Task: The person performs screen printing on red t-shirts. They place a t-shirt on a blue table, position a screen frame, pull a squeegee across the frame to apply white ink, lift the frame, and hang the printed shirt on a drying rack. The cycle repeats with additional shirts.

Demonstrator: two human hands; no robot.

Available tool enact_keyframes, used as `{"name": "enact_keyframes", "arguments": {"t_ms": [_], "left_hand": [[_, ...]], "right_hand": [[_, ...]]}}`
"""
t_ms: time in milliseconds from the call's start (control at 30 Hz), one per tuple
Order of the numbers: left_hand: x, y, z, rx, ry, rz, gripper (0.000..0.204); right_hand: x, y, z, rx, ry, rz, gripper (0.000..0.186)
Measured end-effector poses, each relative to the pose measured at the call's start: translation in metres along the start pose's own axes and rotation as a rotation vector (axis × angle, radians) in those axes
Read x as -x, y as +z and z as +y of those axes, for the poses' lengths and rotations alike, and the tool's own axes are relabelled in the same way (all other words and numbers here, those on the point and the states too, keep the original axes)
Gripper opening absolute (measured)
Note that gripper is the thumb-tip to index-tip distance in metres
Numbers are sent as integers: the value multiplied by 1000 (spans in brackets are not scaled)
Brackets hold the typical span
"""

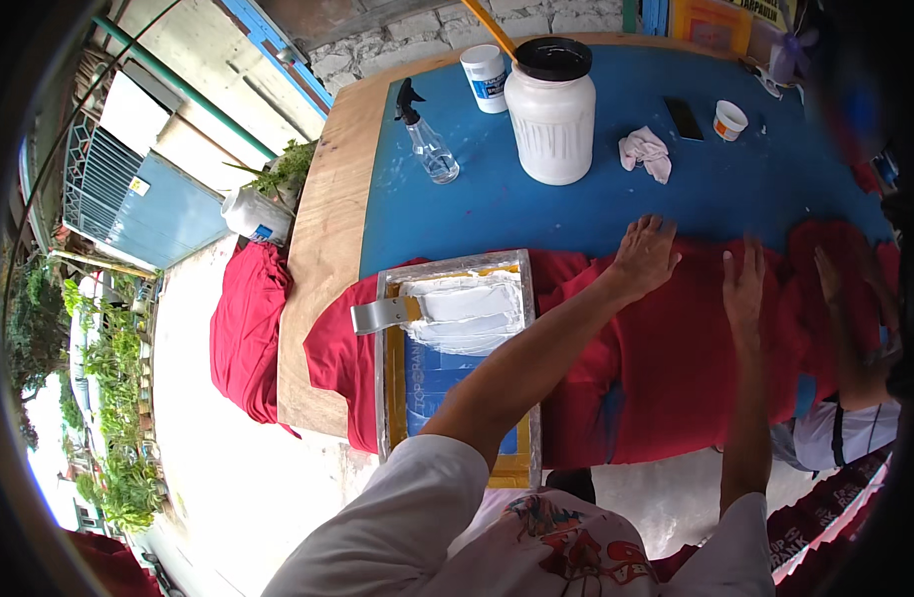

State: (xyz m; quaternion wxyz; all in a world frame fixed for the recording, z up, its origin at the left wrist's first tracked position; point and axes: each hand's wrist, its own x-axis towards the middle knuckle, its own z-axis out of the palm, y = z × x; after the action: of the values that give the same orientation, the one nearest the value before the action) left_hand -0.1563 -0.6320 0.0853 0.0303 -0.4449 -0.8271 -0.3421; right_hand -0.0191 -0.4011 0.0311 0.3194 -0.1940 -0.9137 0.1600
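My left hand [644, 257] lies flat, fingers spread, on the upper left part of a red shirt [666, 368] spread over the blue table top [536, 214]. Flat on the same shirt a little to the right rests my right hand [743, 289]. Neither hand holds anything. To the left, a metal-framed printing screen [455, 353] lies on another red shirt [332, 348], with white ink and a grey squeegee [382, 314] on it. At the right edge another person's hand [832, 284] presses on a red shirt [855, 259].
At the back of the table stand a large white jar [549, 111] with a black lid, a small white tub [485, 77], a spray bottle [427, 139], a crumpled pink rag [646, 151], a black phone [684, 117] and a small cup [729, 120]. Red cloth [246, 333] hangs off the wooden edge at left.
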Motion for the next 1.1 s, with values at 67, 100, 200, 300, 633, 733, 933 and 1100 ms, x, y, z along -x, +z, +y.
{"name": "enact_keyframes", "arguments": {"t_ms": [67, 100, 200, 300, 633, 733, 933, 1100], "left_hand": [[40, -55, 7, 145, 84, -36, 47], [77, -85, 8, 208, 137, 11, 42], [184, -191, -22, 335, 127, -7, 36], [271, -274, -79, 85, 10, -9, 29], [345, -354, -230, -327, 281, -360, 71], [333, -358, -237, -361, 369, -470, 69], [304, -354, -232, -376, 567, -466, 60], [284, -351, -218, -271, 558, -471, 58]], "right_hand": [[63, -27, -74, -209, 72, -78, 46], [103, -41, -113, -393, 108, -131, 43], [191, -66, -223, -495, 378, -298, 40], [225, -66, -287, -506, 421, -380, 39], [214, 10, -351, -499, 412, -352, 43], [217, 23, -341, -482, 392, -316, 41], [219, 27, -335, -497, 401, -333, 40], [219, 20, -345, -477, 459, -337, 40]]}}
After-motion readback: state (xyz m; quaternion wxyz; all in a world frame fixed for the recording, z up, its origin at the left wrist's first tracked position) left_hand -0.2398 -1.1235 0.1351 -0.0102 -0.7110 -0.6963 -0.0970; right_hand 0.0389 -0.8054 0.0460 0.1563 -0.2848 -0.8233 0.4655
